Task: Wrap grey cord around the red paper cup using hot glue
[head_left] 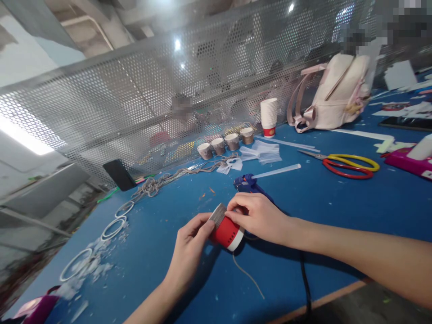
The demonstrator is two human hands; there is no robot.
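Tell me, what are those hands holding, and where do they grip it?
A red paper cup lying sideways: left hand at its twine-wrapped base, right hand over its upper side.

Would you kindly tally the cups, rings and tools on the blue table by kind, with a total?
Red paper cup held in both hands: 1
Twine-wrapped cups in a row: 4
Stack of white cups: 1
White rings: 4
Blue glue gun: 1
Scissors: 1
Total: 12
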